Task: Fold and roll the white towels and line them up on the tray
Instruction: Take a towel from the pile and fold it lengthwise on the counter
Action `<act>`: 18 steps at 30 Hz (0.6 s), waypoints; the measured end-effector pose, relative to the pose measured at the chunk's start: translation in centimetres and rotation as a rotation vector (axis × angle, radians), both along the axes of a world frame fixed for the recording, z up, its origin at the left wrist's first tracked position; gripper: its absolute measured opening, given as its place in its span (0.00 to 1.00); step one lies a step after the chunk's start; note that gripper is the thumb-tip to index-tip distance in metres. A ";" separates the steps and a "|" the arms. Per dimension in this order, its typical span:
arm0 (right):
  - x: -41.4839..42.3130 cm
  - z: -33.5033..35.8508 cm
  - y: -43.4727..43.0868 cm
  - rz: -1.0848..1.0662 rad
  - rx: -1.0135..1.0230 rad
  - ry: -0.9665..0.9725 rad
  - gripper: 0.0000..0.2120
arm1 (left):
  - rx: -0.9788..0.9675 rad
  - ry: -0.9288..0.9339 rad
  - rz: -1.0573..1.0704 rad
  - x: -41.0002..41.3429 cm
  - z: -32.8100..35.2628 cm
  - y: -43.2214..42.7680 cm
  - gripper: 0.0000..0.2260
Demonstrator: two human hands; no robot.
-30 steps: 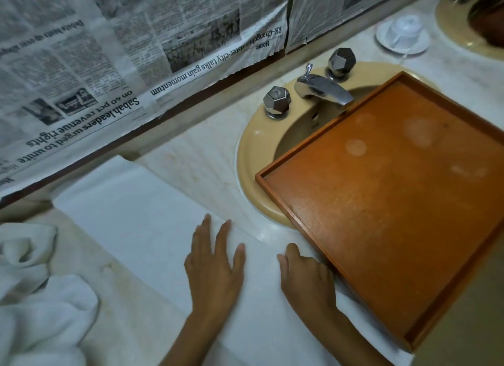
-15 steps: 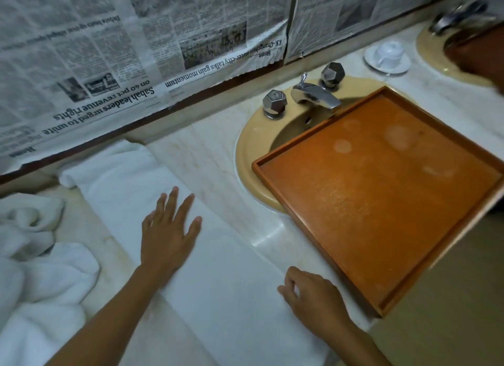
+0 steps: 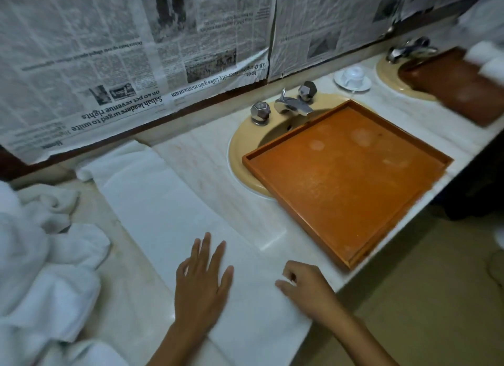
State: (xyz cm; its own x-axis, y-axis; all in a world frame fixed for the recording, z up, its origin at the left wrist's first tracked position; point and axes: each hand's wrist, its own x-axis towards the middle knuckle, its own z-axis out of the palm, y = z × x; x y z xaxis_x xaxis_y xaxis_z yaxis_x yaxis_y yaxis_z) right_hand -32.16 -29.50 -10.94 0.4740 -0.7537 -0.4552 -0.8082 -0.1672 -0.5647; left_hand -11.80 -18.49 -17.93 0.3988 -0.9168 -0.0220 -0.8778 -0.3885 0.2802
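A white towel (image 3: 152, 202), folded into a long strip, lies flat on the marble counter from the back wall to the front edge. My left hand (image 3: 203, 281) rests flat on its near part with fingers spread. My right hand (image 3: 305, 286) sits at the strip's right edge near the counter front, fingers curled down onto the cloth; whether it pinches the edge is unclear. The orange wooden tray (image 3: 275, 180) lies bare over the basin to the right.
A heap of loose white towels (image 3: 41, 256) fills the left. A chrome tap (image 3: 291, 106) with two knobs stands behind the tray. Farther right are an upturned cup on a saucer (image 3: 353, 76) and a second brown tray (image 3: 458, 90). Newspaper (image 3: 136, 52) covers the wall.
My left hand slid out along the towel toward the wall, then came back near the front. My right hand stayed at the towel's right edge. The view shifted back and left.
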 end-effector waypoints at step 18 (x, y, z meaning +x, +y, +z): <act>-2.4 -1.5 3.4 0.037 -0.374 0.131 0.12 | 0.096 -0.242 -0.570 -2.2 6.2 -5.6 0.15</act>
State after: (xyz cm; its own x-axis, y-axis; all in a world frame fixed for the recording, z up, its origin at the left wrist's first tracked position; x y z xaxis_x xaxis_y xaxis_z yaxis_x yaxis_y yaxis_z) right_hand -34.60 -26.07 -12.41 0.4597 -0.8627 -0.2110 -0.8591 -0.3717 -0.3518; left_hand -13.98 -24.08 -11.76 -0.1481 -0.9853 -0.0846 -0.9887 0.1457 0.0342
